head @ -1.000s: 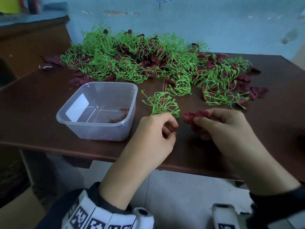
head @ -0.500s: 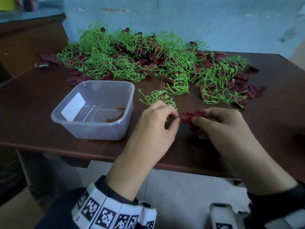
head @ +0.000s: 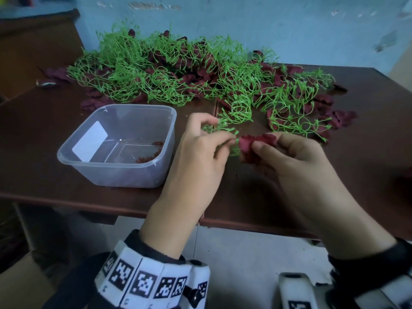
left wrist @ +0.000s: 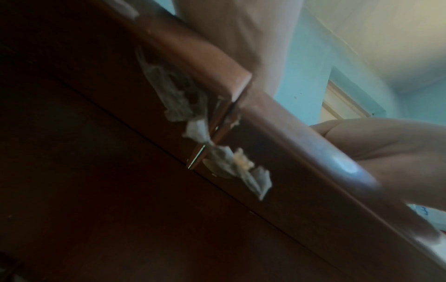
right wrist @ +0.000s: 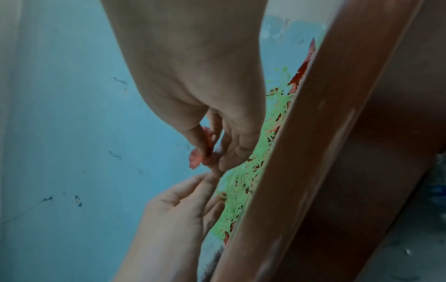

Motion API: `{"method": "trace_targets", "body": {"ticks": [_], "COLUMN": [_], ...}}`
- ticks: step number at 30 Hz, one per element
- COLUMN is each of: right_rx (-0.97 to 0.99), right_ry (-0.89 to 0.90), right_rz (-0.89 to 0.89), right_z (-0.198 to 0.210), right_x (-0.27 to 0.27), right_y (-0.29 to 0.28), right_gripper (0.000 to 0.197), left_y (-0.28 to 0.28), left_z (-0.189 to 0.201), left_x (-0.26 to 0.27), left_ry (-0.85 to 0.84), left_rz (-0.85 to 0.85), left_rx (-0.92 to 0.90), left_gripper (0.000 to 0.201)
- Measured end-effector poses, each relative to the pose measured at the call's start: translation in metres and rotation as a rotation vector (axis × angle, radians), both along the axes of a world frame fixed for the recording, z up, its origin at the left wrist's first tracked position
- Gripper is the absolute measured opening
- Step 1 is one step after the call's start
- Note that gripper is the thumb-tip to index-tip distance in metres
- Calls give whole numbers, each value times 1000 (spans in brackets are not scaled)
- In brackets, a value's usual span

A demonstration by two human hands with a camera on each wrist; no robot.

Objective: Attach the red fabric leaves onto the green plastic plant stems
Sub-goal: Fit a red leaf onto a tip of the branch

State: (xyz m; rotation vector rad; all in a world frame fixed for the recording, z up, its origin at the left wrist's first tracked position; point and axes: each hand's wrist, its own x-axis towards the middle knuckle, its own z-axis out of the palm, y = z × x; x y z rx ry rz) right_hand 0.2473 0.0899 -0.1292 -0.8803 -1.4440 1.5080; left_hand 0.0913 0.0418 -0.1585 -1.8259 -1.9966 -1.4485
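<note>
Black sleeves (head: 156, 250), marker-patterned white wristbands (head: 151, 284)

Hands closing together over the worktop's front edge

The left hand (head: 200, 150) is bringing its green stem (head: 225, 130) rightward until it is meeting the red leaf (head: 256, 141) that the right hand (head: 289, 157) is pinching.

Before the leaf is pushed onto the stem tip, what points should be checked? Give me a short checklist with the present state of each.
1. Left hand grips the green stem sprig: ok.
2. Right hand pinches the red fabric leaves: ok.
3. Leaf and stem tip brought together between the two hands: ok, they meet in the head view.
4. Stem tip lined up with a hole in the leaf: cannot tell, too small and partly hidden by fingers.
5. Only one leaf in the pinch: not ok, several seem bunched together.
6. Clear plastic container stands apart from the hands: ok.
</note>
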Motion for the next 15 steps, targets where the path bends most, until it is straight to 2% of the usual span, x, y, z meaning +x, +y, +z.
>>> {"method": "trace_targets", "body": {"ticks": [3, 8, 15], "right_rx": [-51, -57, -162], "right_ry": [143, 238, 390], "right_rz": [26, 62, 263], "right_z": [1, 1, 10], "right_x": [-4, -5, -3], "right_y": [-1, 0, -4], "right_gripper": [11, 13, 14], "left_y": [-10, -18, -21], "left_z": [2, 2, 7], "left_x": [4, 9, 16], "left_ry": [-71, -150, -271], "left_rz": [-48, -182, -253], "left_rx": [102, 154, 244], "left_gripper": [11, 9, 13]}}
